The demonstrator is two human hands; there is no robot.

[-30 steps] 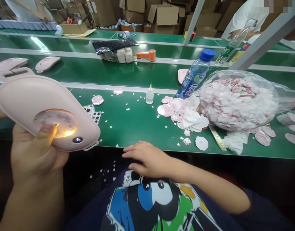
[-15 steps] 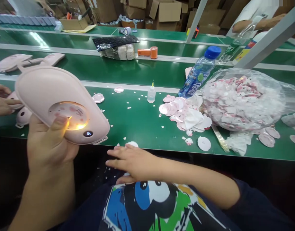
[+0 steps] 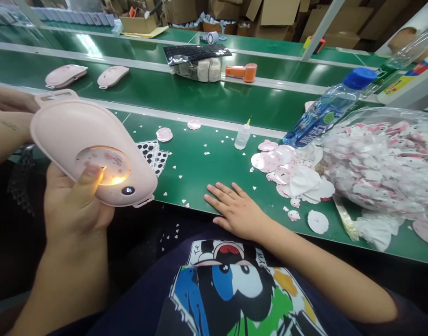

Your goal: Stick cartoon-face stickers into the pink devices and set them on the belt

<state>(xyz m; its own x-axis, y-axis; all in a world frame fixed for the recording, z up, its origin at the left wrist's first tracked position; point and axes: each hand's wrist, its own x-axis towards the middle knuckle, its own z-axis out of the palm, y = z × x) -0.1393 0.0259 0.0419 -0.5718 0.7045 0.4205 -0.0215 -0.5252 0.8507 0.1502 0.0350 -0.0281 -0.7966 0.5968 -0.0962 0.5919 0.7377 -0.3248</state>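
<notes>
My left hand [image 3: 77, 196] grips a pink oval electronic device [image 3: 91, 121] with a strap slot at each end, held up over the table edge. Its round printed panel glows orange around the rim, and a small dark display [image 3: 127, 190] is lit. The thumb presses on the panel; the other fingers are hidden behind the shell. My right hand [image 3: 235, 210] lies flat at the front edge of the green table, fingers spread, holding nothing. Pink and white round stickers [image 3: 275, 158] lie in a pile beyond it, with a white disc [image 3: 318, 221] to its right.
A co-worker's arm [image 3: 11, 119] reaches in at left. Two similar pink devices [image 3: 65, 76] sit farther back. A dropper bottle [image 3: 242, 135], a leaning drink bottle [image 3: 329, 109] and a clear bag of stickers [image 3: 382, 163] stand on the table. Sheets of black dots [image 3: 153, 154] lie behind the held device.
The view has shifted left. My right hand has moved from in front of my shirt onto the table edge. My left hand still holds the lit device. A co-worker's arm reaches farther in.
</notes>
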